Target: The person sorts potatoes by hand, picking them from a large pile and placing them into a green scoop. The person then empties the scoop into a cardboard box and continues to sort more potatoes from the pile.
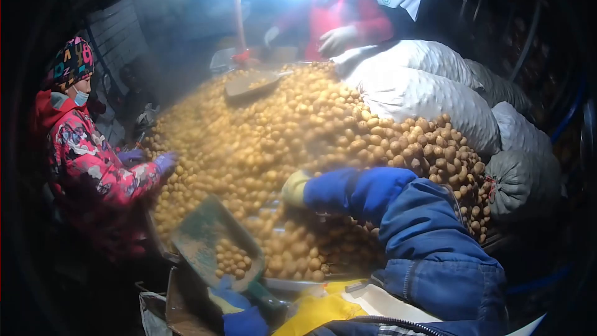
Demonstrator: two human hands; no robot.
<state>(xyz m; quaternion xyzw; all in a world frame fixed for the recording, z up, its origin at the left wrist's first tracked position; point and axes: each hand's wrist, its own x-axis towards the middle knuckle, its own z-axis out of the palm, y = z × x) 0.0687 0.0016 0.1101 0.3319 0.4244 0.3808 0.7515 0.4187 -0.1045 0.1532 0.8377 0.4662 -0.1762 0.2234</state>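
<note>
A big heap of small potatoes fills the middle of the head view. My right hand, in a pale yellow glove, reaches across from the right onto the potatoes; its fingers are blurred, and I cannot tell how they are bent. Low in the view, my left hand, in a blue and pale yellow glove, is closed on the near rim of a green scoop. The scoop lies tilted at the heap's near edge, with several potatoes in its lower part.
White filled sacks lie along the right, with a tied grey-green sack nearer. Another scoop rests on the heap's far side. A person in purple gloves stands left; a person in red works opposite under a bright lamp.
</note>
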